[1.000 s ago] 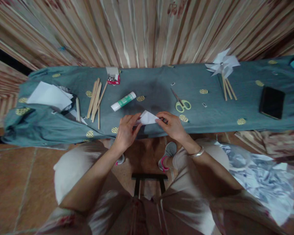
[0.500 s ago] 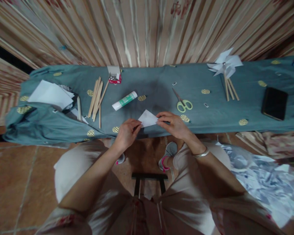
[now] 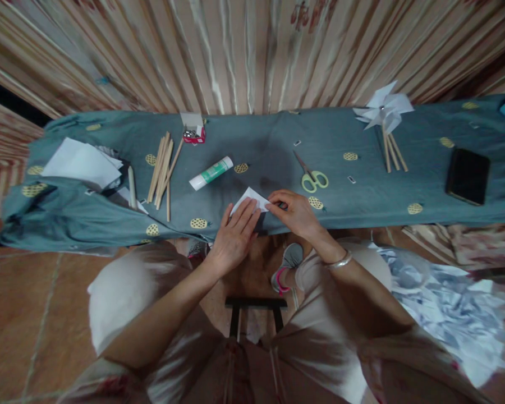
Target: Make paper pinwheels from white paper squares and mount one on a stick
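Covering the near left part of the folded paper [image 3: 251,194], the left hand [image 3: 234,238] lies flat, fingers extended, while the right hand [image 3: 294,214] pinches the paper's right corner. Its long axis runs left to right beside the near edge of the table [image 3: 265,134].

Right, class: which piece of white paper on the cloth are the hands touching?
The small folded piece, left hand across it, right hand at its corner; the stacked sheets and pinwheels lie untouched.
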Available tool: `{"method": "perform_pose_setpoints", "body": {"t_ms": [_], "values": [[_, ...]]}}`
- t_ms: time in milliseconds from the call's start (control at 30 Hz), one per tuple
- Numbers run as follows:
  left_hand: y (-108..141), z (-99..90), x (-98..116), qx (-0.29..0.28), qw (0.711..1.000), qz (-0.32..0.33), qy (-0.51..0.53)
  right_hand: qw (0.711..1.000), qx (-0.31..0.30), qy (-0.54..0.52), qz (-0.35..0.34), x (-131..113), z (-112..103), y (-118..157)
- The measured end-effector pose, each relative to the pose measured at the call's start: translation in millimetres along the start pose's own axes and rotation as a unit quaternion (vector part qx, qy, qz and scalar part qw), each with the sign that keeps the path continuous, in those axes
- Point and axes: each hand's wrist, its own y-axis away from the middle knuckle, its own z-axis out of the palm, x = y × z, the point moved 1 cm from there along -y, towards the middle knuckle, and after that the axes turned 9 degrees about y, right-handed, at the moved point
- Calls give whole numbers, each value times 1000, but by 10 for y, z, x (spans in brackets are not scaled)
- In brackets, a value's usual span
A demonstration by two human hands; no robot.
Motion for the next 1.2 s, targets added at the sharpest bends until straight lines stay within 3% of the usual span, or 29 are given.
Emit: {"method": "perform_pose_setpoints", "body": {"t_ms": [200, 500, 1200], "values": [[6, 107, -13, -32, 999, -7, -16, 1000, 7, 15, -9, -27, -26, 15], [-11, 115, -47, -56, 998, -9, -5, 998, 32, 51, -4, -27, -12, 48], [-67, 72, -60, -75, 997, -10, 19, 997, 25, 67, -1, -17, -18, 39]]}}
